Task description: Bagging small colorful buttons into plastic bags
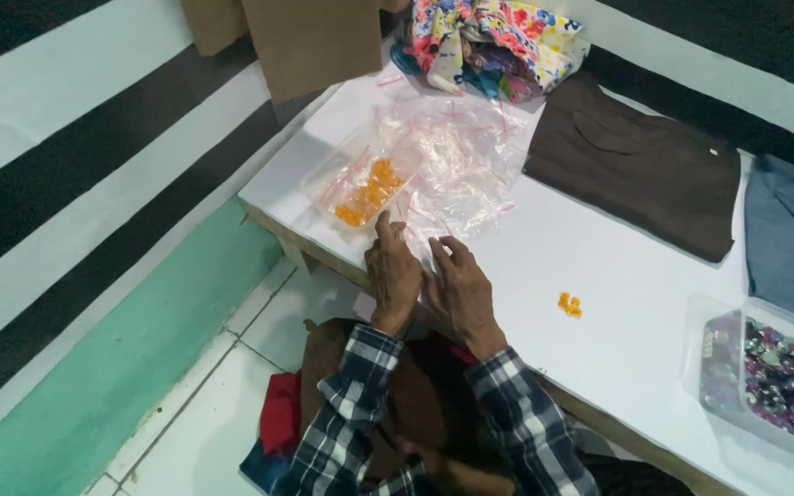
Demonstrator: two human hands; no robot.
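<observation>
We sit at a low white counter [618, 276] on a white tiled floor [204, 422], beside a wall painted in black, white and green stripes [94, 184]. Our left hand [393, 276] and right hand [459, 289] lie side by side at the counter's near edge, fingers loosely spread on a thin clear bag [434, 241]; we cannot tell whether they pinch it. Its long axis is unclear. Just beyond the hands lies a crinkly heap of bags [466, 156], and left of it a bag of orange beads [369, 193]. A few loose beads [570, 305] sit right of the hands. Farther right are a tub of sequins [774, 377], folded brown cloth [636, 165] and floral cloth [493, 41].
</observation>
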